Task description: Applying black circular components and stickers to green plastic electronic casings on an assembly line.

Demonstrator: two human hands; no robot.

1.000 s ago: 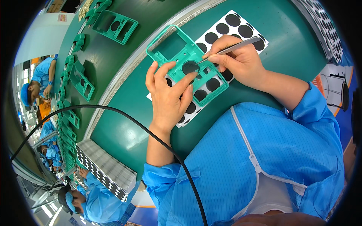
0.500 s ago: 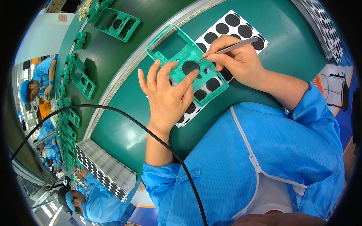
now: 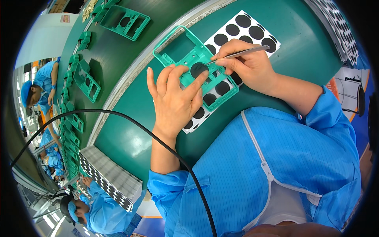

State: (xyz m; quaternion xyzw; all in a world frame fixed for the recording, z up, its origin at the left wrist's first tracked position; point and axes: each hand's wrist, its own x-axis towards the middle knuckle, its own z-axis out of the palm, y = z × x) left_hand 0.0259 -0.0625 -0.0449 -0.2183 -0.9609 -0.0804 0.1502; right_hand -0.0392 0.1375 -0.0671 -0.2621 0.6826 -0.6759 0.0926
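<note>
A green plastic housing [image 3: 188,59] with a large rectangular opening lies on the bench, partly over a white sheet of black round stickers [image 3: 233,30]. A black round sticker [image 3: 198,70] covers the circular spot on the housing's inner face. Metal tweezers [image 3: 248,51] are pinched in my right hand [image 3: 252,69], their tips at the sticker's upper right edge. My left hand [image 3: 173,93] rests over the housing, fingers spread. Its index fingertip presses on the sticker's lower right part, while the other fingers reach toward the housing's left side.
More green housings [image 3: 125,23] line the belt [image 3: 114,59] beyond a pale rail. A thick stack of sticker sheets [image 3: 112,173] stands at the lower left, with other sheets [image 3: 335,27] at the upper right. A black cable [image 3: 130,120] crosses the view. Co-workers [image 3: 39,87] sit at left.
The tweezers' rear end has dipped slightly, their tips staying near the sticker's edge. My left hand's raised fingers have shifted a little. Housings on the belt moved slightly; a co-worker's arm reached out.
</note>
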